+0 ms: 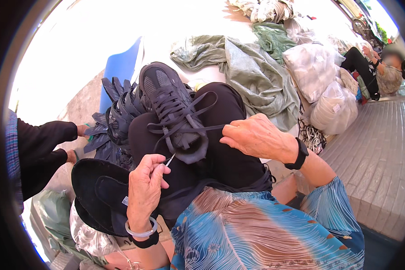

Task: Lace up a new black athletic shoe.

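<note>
A black mesh shoe upper (165,96) rests across my lap, its toe pointing away and its collar toward me. A black shoelace (203,129) crisscrosses its front, with a loose loop on the right. My right hand (255,138) pinches the lace and holds it out taut to the right of the upper. By the collar, my left hand (146,185) is closed on a thin pointed metal tool (170,159), whose tip is close to the upper's edge. The tool's handle is hidden in the fingers.
Several dark shoe uppers (121,105) are piled left of my knees, near a blue panel (121,67). Another person's legs (47,141) are at far left. A black cap-like item (99,193) lies by my left arm. Filled plastic bags (310,67) and a green sheet (252,74) lie ahead right.
</note>
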The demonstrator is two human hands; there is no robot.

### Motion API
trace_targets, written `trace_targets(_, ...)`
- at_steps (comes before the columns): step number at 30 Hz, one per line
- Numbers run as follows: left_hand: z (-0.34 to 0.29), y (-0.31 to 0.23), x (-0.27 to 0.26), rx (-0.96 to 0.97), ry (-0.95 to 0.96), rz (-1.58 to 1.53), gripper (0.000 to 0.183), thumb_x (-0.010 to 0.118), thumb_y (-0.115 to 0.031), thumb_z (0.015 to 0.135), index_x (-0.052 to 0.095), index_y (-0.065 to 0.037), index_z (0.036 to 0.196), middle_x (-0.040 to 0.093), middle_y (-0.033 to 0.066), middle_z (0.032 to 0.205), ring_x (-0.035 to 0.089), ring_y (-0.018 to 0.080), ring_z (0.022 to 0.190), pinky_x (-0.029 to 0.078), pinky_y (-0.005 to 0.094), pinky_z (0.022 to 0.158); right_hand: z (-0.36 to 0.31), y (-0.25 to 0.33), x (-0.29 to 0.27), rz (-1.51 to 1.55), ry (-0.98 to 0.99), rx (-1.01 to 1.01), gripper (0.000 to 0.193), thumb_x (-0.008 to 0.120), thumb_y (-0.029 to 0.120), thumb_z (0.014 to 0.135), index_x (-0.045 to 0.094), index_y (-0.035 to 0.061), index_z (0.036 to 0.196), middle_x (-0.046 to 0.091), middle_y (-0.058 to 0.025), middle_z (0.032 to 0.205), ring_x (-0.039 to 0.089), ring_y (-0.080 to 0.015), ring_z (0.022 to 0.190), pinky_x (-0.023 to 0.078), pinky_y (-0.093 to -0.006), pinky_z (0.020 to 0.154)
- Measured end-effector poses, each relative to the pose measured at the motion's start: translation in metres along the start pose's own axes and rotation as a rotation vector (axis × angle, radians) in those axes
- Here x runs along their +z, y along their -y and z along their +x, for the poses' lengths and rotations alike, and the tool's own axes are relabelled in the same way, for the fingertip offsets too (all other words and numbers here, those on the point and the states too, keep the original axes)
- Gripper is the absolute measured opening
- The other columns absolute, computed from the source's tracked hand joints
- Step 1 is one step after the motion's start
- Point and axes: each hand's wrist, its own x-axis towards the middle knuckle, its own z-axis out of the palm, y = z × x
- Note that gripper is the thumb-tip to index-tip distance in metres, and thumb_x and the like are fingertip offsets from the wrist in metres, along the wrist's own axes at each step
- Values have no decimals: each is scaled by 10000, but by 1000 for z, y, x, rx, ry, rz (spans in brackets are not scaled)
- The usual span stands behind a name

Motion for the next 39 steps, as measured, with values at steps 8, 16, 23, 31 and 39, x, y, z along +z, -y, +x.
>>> trace_targets(8, 26, 2, 6, 50, -79, 219, 89, 543, -85, 930, 596, -14, 939, 644, 35, 773, 474, 57, 435, 382, 219, 393, 5, -11, -3, -30, -57, -50, 161, 637, 233, 870, 596, 90, 932, 531, -66, 727, 592, -270, 648, 428, -377, 526)
trace_targets(16, 35, -10, 9, 214, -237, 352, 84, 585, -78, 909, 573, 5, 910, 604, 150, 721, 572, 256, 601, 455, 334, 595, -2, -20, 5, -62, -98, -63, 127, 643, 127, 815, 550, 62, 872, 508, -77, 744, 591, -262, 656, 452, -368, 541)
trace_targets(23, 38, 0, 7, 127, -258, 213, 107, 589, -94, 905, 603, 12, 904, 603, 24, 716, 515, 94, 638, 433, 258, 599, 8, -10, 16, 19, -158, -35, 123, 651, 111, 835, 570, 63, 915, 499, -78, 797, 568, -280, 637, 451, -368, 534)
trace_targets(31, 43, -1, 8, 90, -257, 161, 120, 592, -107, 901, 630, 6, 890, 648, 86, 710, 590, 144, 623, 466, 282, 608, 30, 7, 11, 191, -242, -110, 113, 647, 117, 844, 578, 68, 919, 493, -73, 765, 562, -275, 622, 450, -367, 522)
trace_targets(39, 43, 10, 5, 87, -224, 125, 134, 587, -124, 907, 651, -6, 908, 651, 21, 695, 480, 50, 456, 380, 222, 421, 60, 45, 31, 75, -103, -125, 119, 623, 67, 764, 548, 37, 852, 565, -93, 807, 649, -281, 693, 505, -366, 582)
